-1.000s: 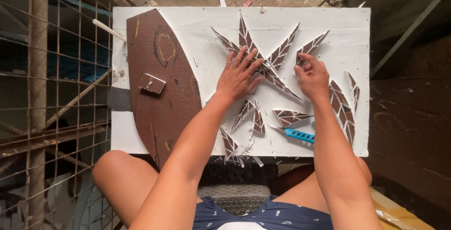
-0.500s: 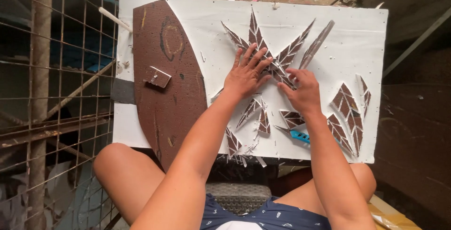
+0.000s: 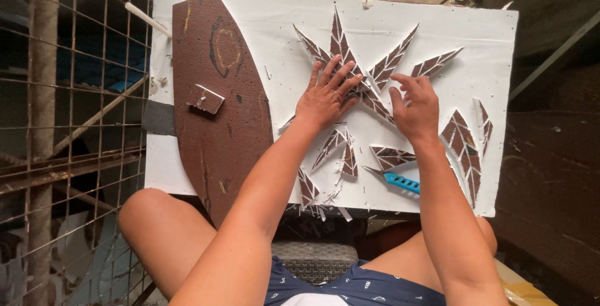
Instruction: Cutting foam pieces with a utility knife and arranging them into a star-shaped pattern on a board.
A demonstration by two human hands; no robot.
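Brown leaf-shaped cutouts (image 3: 342,50) under left hand (image 3: 326,97), right hand (image 3: 415,106).

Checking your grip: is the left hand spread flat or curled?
Spread flat: left hand presses, fingers splayed, on brown leaf-shaped cutouts.

Brown white-veined leaf cutouts (image 3: 385,69), white board (image 3: 275,25), blue cutter (image 3: 402,182)
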